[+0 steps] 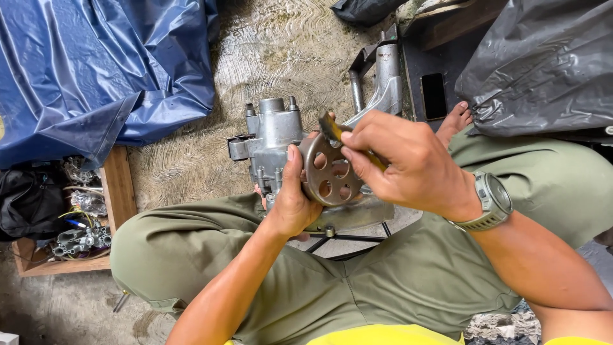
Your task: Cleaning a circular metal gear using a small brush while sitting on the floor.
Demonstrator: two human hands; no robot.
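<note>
Concrete floor (281, 57), blue tarp (96, 64) at its left edge, black plastic sheet (549, 64) at right.
Grey metal pump housing (271, 137) over the lap; left hand (290, 198) wrapped around the round holed pulley (329, 172) on it. Right hand (402, 163) pinches a yellow-handled tool (332, 131) at the pulley's top rim.

Surface: rough concrete floor (281, 57) | on it: blue tarp (96, 70), black plastic sheet (543, 64), wooden tray (118, 185) of metal parts, grey metal casting (383, 80)
</note>
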